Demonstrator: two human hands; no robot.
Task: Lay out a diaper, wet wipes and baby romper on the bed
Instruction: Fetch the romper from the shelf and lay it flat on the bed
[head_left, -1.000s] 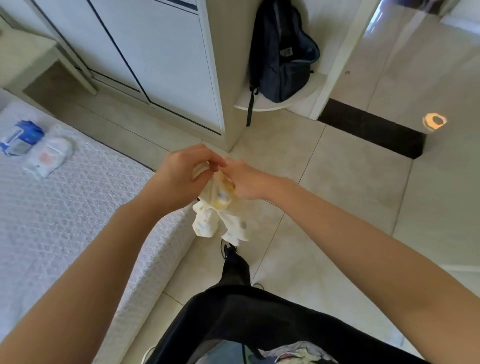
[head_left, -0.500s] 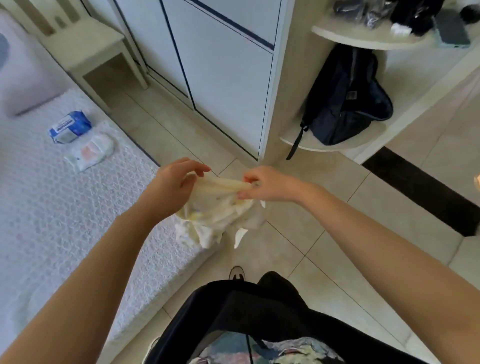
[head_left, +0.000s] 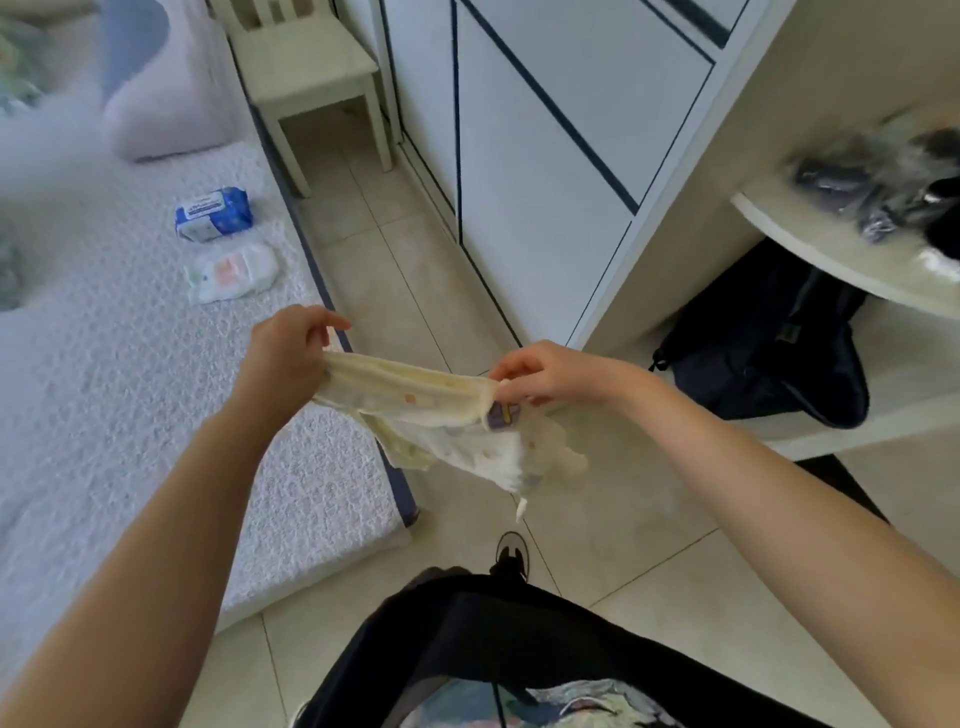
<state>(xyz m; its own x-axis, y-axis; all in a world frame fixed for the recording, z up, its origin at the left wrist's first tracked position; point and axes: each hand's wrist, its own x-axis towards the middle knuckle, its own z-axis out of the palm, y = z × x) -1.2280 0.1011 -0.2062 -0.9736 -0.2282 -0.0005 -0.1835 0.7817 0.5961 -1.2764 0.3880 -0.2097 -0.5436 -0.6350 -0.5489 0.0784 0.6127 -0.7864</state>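
1. Head view: the baby romper (head_left: 441, 415) hangs in the air between both hands, over the tiled floor (head_left: 649, 519) just beside the edge of the bed (head_left: 130, 415).
2. Its top hem is pulled into a band whose long axis runs nearly level from left to right, the right end a little lower.
3. The rest of the pale yellow cloth, printed with small coloured marks, sags below the band and points down toward the floor, bunched more toward the right end.
4. The left hand (head_left: 288, 351) pinches the left end of the band, fingers and thumb closed on the cloth.
5. The right hand (head_left: 540, 371) pinches the right end, fingertips closed on the cloth beside a purple patch.
6. The wet wipes (head_left: 214, 213), a blue and white pack, lie on the bed near its right edge, long axis roughly across the bed.
7. The diaper (head_left: 234, 273) lies folded just beside the wipes on their near side, its long axis also roughly across the bed; whether the two touch I cannot tell.
8. A pillow (head_left: 156, 93) rests at the far end of the bed.
9. A chair (head_left: 306, 67) stands on the floor beside the bed.
10. A dark backpack (head_left: 769, 343) sits on a lower shelf (head_left: 893, 415) at right.
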